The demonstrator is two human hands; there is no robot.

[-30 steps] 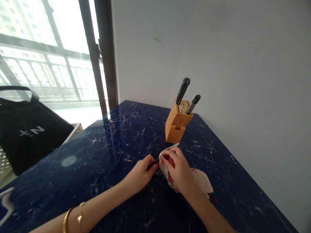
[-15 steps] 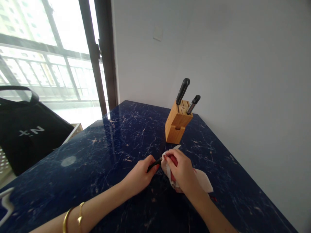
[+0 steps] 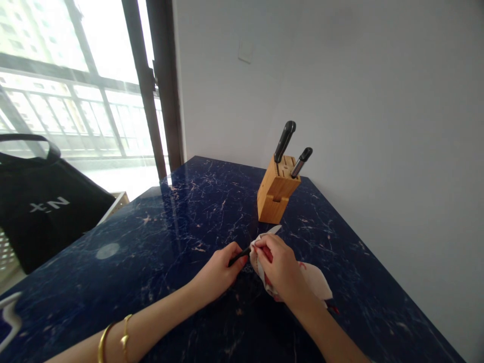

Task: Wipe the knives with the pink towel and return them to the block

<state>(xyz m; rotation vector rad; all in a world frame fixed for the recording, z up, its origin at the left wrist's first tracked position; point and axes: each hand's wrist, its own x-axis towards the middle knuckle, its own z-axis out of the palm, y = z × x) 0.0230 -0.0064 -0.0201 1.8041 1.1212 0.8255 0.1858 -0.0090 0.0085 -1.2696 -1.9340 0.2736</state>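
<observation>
My left hand [image 3: 223, 267] is closed round the black handle of a knife [image 3: 239, 256], whose blade points away to the upper right. A white cloth with red marks [image 3: 315, 282] is wrapped about the blade near the handle, and my right hand [image 3: 278, 262] pinches it there. Only the blade's tip shows beyond the cloth. Just past the tip stands a wooden knife block [image 3: 278, 194], with a black-handled knife [image 3: 284, 141] and a black-and-steel handle [image 3: 301, 162] sticking out of its top.
The dark blue marbled table [image 3: 196, 212] runs up to a grey wall [image 3: 359, 126]. A black bag [image 3: 53, 201] stands by its left side, near a window. At the lower left a white curved object [image 3: 11, 317] is partly in view.
My right hand has shifted slightly along the blade with the cloth, and a bit more of the tip shows. My left hand and the knife block have stayed in place.
</observation>
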